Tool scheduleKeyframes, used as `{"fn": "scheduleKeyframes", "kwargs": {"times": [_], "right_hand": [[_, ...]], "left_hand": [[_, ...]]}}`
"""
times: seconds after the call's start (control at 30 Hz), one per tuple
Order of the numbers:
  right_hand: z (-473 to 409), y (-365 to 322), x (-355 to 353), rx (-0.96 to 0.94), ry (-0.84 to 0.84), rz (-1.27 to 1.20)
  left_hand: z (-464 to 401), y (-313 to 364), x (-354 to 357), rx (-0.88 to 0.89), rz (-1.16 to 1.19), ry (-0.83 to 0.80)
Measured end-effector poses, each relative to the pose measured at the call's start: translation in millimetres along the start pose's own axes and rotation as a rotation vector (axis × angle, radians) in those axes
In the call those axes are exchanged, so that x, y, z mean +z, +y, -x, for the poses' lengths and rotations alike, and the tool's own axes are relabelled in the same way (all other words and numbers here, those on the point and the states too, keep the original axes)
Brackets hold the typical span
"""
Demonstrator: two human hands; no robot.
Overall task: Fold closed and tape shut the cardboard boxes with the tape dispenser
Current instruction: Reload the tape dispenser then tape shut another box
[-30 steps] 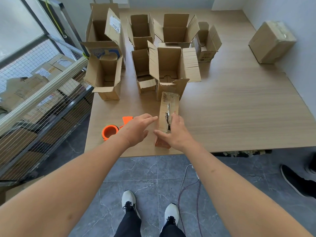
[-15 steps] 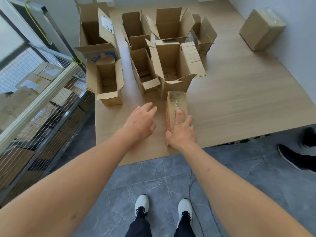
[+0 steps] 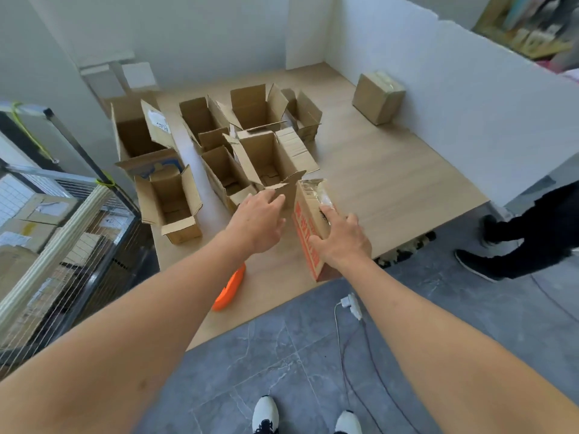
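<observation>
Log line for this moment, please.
right hand grips taped box | left hand open, reaching open box | tape dispenser idle

red print on taped box (image 3: 308,236) illegible, white label (image 3: 157,121) unreadable

Orange tape dispenser (image 3: 230,289), brown red-printed box (image 3: 308,230)

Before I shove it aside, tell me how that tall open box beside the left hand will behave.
The tall open box looks empty, so probably light and quick to slide. Standing tall with flaps splayed, it may tip if pushed high. Neighbouring open boxes crowd it and would likely shift too.
</observation>
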State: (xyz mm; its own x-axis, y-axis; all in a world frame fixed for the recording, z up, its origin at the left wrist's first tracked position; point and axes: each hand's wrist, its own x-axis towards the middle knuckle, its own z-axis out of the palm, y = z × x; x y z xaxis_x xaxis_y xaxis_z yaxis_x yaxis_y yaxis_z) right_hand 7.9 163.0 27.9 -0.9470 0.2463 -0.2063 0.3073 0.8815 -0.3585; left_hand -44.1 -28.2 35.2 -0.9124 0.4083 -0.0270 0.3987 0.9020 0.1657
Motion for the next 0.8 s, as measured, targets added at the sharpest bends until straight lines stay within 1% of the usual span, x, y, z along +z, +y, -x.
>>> {"fn": "scheduleKeyframes", "kwargs": {"times": [0.2,0.37,0.6,0.8], "right_hand": [[-4.6,25.1,-62.1,-0.022,0.101,-0.022],[-27.4,65.1,-113.3,-0.056,0.170,-0.011],[-67.0,155.1,-172.2,-0.119,0.193,0.000],[-99.4,230.5,-202.2,-0.136,0.150,0.009]], "left_hand": [[-30.5,55.3,-39.3,-0.010,-0.066,0.023],[-66.5,108.9,-62.5,0.011,-0.079,0.070],[-116.2,212.6,-64.0,-0.012,-0.050,0.091],[-159.9,286.9,-46.1,-0.061,-0.034,0.067]]}}
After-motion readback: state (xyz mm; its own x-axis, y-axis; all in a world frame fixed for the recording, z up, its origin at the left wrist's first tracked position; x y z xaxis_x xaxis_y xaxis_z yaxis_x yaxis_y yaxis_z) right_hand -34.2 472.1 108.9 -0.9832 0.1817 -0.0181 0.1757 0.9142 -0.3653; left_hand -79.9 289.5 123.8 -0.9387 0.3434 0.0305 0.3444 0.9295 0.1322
